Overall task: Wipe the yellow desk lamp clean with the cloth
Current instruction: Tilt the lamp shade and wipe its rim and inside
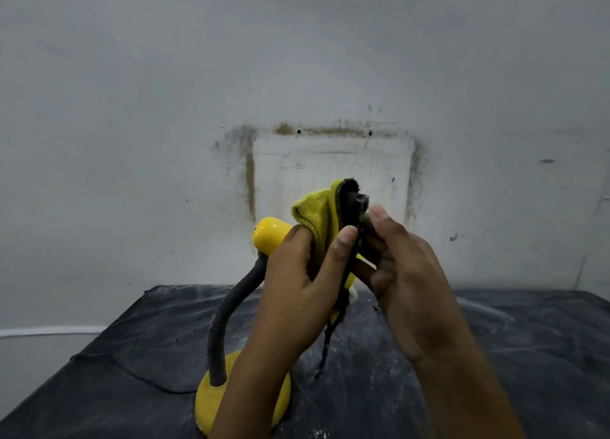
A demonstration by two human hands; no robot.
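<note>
Yellow cloth, blackened on one face, is pinched between curled fingers of the left hand and right hand. Just behind and left of the left hand is the head of the lamp, its base on the dark surface; that hand is nearer.

A grey-white wall bears a paler rectangular patch edged with brown grime, with 2 small dark holes along its top. Below stands a table under a dark, white-dusted sheet. A white strip runs low at left.
</note>
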